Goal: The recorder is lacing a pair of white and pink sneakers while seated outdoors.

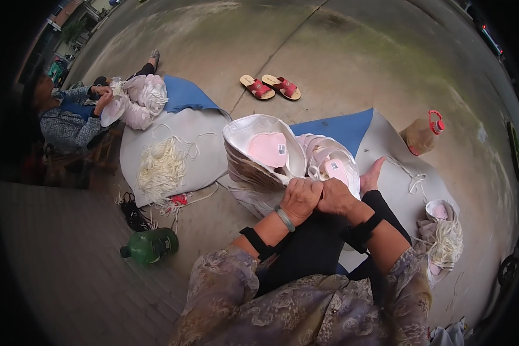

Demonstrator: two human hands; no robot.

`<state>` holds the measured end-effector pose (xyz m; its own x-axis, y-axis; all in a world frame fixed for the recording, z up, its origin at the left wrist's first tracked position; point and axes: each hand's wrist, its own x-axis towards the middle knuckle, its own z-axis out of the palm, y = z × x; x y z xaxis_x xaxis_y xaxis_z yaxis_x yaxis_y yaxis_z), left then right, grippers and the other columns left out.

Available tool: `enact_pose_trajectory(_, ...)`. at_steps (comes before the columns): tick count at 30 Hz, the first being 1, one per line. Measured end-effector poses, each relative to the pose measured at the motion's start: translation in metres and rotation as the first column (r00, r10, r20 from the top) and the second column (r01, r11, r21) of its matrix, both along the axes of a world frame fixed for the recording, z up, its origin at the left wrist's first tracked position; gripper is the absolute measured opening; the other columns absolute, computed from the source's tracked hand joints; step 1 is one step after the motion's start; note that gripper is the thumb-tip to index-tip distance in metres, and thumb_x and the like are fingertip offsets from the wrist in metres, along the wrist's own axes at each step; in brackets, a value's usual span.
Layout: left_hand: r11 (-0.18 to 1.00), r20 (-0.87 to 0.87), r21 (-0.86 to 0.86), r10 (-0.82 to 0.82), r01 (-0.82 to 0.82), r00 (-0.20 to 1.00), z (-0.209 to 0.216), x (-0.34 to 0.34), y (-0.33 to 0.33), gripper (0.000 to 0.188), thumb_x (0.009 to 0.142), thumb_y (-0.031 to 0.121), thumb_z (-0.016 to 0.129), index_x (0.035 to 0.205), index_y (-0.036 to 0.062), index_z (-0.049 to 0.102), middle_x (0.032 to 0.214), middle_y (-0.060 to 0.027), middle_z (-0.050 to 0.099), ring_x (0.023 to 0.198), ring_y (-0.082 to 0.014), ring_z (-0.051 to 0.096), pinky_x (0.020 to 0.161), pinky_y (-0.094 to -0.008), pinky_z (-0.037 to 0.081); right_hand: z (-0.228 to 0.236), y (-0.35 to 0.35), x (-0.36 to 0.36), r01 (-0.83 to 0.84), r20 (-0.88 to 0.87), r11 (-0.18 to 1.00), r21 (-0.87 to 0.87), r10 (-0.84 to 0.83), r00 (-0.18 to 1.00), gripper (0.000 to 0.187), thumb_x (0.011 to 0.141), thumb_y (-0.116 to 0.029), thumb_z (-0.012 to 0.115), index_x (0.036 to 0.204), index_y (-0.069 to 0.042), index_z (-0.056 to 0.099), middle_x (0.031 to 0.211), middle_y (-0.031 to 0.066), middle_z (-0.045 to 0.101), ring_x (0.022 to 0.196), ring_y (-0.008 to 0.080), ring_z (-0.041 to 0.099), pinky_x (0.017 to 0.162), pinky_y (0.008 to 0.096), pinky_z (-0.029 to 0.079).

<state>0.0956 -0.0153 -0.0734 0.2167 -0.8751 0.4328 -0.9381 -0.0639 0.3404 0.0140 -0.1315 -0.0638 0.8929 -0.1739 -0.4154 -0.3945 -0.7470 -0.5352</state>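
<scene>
Both hands come together over my lap, knuckles almost touching. My left hand [300, 199] is closed, fingers curled in, against the near edge of a stack of white fabric pieces [262, 141] with pink linings, which look like shoe uppers. Closed too is my right hand [337, 197], at the near rim of a second white and pink piece [334, 158]. Just above the hands a small loop of white lace [313, 172] stands up. The fingertips hide what is pinched between them. Each lining carries a small printed label.
Grey-and-blue mats [205, 124] cover the ground, with a heap of white laces [161, 167] at left. A green bottle [155, 245] lies nearer. Red sandals [271, 87] and a jug [421, 135] stand beyond. More laced pieces [442, 236] lie right. Another person [69, 127] sits left, handling similar pieces.
</scene>
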Motion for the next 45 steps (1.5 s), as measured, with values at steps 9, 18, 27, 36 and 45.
enact_pose_trajectory(9, 0.976, -0.011, -0.217, 0.005, -0.007, 1.0, -0.001, 0.0, 0.008, 0.013, 0.065, 0.002, 0.056, 0.076, 0.0005, 0.051, 0.09, -0.0151, 0.053, 0.08, -0.0296, 0.053, 0.066, -0.0353, 0.044, -0.001, -0.005, -0.001, 0.436, -0.012, 0.729, 0.527, -0.506, 0.862, 0.018, 0.058, -0.007, 0.068, 0.066, -0.004, 0.052, 0.059, 0.0034, 0.051, 0.055, 0.0115, 0.049, 0.051, 0.0253, 0.04)
enact_pose_trajectory(18, 0.991, -0.735, 0.059, 0.124, -0.12, 0.667, -0.047, -0.024, 0.043, 0.011, 0.079, 0.012, 0.058, 0.078, 0.0034, 0.051, 0.06, -0.0119, 0.051, 0.054, -0.0281, 0.053, 0.053, -0.0332, 0.043, 0.011, -0.015, -0.004, 0.495, -0.225, 0.397, 0.773, -0.557, 0.799, 0.015, 0.071, -0.009, 0.061, 0.074, -0.007, 0.047, 0.062, 0.0029, 0.054, 0.057, 0.0143, 0.057, 0.05, 0.0231, 0.045)
enact_pose_trajectory(27, 0.911, -0.586, 0.401, 0.171, 0.1, 0.792, -0.064, 0.042, 0.135, 0.009, 0.07, 0.014, 0.059, 0.071, 0.0053, 0.057, 0.055, -0.0115, 0.052, 0.049, -0.0275, 0.054, 0.049, -0.0357, 0.042, 0.035, -0.048, -0.014, 0.577, -0.187, 0.372, 0.727, -0.701, 0.688, 0.018, 0.073, -0.011, 0.064, 0.072, -0.002, 0.049, 0.073, 0.0098, 0.058, 0.063, 0.0164, 0.059, 0.06, 0.0262, 0.05)
enact_pose_trajectory(36, 0.976, -0.097, 0.218, 0.03, -0.008, 0.995, -0.005, 0.102, 0.093, 0.006, 0.061, 0.012, 0.057, 0.062, 0.0065, 0.054, 0.054, -0.0093, 0.053, 0.051, -0.0309, 0.053, 0.048, -0.0381, 0.04, 0.038, -0.062, 0.006, 0.595, -0.032, 0.533, 0.601, -0.729, 0.684, 0.015, 0.073, -0.018, 0.063, 0.067, -0.009, 0.053, 0.065, 0.0036, 0.06, 0.066, 0.0115, 0.061, 0.098, 0.0294, 0.026)
enact_pose_trajectory(45, 0.999, 0.191, -0.039, -0.023, 0.031, 0.981, 0.118, 0.082, 0.115, 0.026, 0.063, 0.008, 0.066, 0.051, 0.0104, 0.043, 0.046, -0.003, 0.043, 0.041, -0.0219, 0.044, 0.044, -0.0338, 0.029, 0.058, -0.068, 0.028, 0.294, 0.028, 0.454, 0.841, -0.579, 0.815, 0.022, 0.083, -0.024, 0.06, 0.074, -0.005, 0.056, 0.07, 0.0066, 0.06, 0.07, 0.014, 0.062, 0.065, 0.0236, 0.047)
